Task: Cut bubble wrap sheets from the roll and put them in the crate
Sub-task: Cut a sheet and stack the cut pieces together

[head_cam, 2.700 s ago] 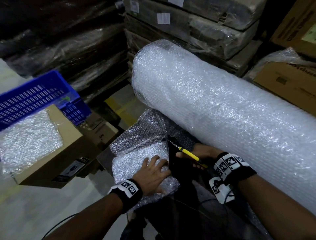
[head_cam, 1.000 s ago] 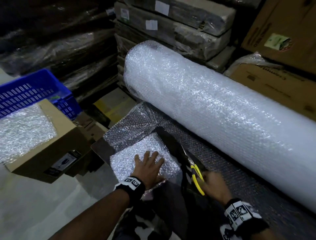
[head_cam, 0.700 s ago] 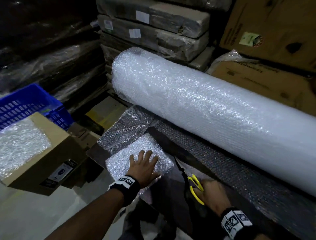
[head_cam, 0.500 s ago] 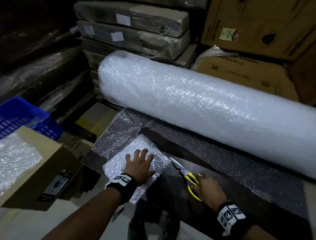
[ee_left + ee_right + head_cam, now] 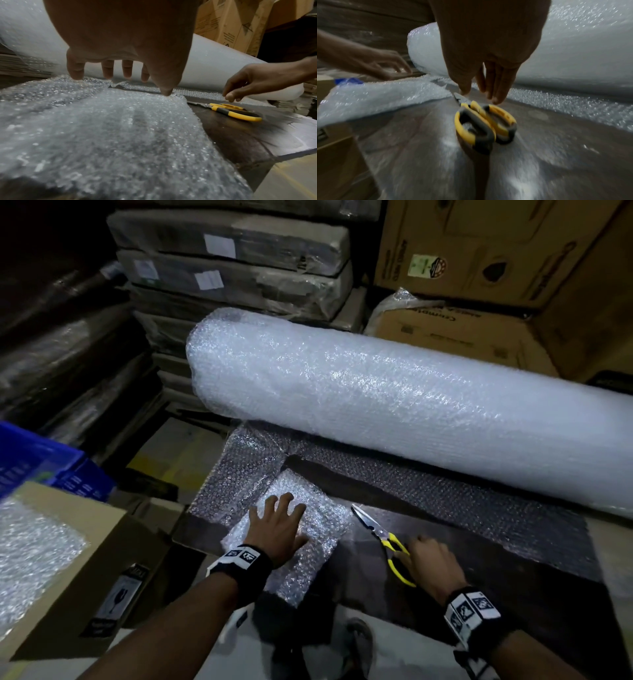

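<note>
Scissors (image 5: 383,537) lie flat on the dark board (image 5: 513,587), blades pointing away toward the roll (image 5: 394,405), just beneath the right hand (image 5: 432,563), whose loose, straight fingers hold nothing. Left hand (image 5: 274,529) presses spread fingers on the cut sheet (image 5: 318,529), nearer the blue crate (image 5: 30,460) at far left.

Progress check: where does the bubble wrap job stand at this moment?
Done: a folded cut bubble wrap sheet lies separate from the big white roll; yellow-handled scissors lie on the dark board. In hand: left hand rests on it; right hand holds nothing. Left: sheet into blue plastic crate.
</note>
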Available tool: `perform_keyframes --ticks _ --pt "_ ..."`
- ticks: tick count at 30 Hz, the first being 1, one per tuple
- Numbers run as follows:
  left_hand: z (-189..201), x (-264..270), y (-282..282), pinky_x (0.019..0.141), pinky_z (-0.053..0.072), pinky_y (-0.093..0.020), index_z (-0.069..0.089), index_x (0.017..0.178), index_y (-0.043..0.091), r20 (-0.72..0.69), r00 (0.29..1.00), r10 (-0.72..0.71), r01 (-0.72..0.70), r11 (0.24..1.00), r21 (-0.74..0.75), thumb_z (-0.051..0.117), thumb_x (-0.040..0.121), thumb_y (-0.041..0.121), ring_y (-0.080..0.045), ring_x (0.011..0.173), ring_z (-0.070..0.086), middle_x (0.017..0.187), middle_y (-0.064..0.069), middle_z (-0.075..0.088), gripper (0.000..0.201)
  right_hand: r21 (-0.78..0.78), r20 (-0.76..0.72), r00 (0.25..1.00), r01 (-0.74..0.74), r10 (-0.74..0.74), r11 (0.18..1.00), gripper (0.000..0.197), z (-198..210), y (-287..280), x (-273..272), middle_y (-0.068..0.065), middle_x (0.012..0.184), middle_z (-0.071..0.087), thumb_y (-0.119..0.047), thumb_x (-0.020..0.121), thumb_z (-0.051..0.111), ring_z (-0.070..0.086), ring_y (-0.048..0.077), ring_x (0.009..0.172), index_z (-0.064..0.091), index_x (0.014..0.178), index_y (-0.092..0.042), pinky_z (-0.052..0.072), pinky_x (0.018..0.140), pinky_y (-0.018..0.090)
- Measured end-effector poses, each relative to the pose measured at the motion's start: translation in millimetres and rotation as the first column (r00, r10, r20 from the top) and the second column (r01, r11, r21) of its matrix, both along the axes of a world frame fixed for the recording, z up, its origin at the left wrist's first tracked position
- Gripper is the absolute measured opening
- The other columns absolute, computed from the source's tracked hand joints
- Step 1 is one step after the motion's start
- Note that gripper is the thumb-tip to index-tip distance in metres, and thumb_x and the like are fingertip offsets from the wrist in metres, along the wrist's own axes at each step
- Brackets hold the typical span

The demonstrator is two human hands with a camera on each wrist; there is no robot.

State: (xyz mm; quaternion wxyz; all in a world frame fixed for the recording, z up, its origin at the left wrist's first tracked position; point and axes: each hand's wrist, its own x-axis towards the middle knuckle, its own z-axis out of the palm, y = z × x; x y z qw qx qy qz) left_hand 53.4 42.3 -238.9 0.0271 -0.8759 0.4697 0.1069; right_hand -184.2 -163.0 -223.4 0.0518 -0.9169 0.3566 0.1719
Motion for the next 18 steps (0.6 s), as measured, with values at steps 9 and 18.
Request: perform_keyframes --ticks 9,18 --pt "9 49 13 0.106 0.034 -0.064 0.034 0.144 0.028 0.054 0.989 0.140 -0.138 0.990 -0.032 0.053 0.095 0.054 -0.034 0.141 0.029 0.158 -0.007 0.026 0.059 -0.295 0.314 0.903 -0.201 0.294 0.934 0.036 67 -60 64 0.014 0.106 0.063 -0.040 0.082 0.076 0.060 0.038 0.096 0.067 0.104 -0.013 0.051 0.078 0.046" --pt "0 99 41 0.106 0.028 -0.071 0.038 0.144 0.026 0.103 0.951 0.292 -0.306 0.939 0.155 0.052 0.097 0.042 -0.035 0.142 0.025 0.156 -0.009 0.026 0.051 -0.381 0.110 0.949 -0.234 0.296 0.894 0.109 138 -120 148 0.007 0.164 0.001 -0.062 0.071 0.078 -0.002 0.040 0.151 0.013 0.155 -0.039 0.014 0.108 0.077"
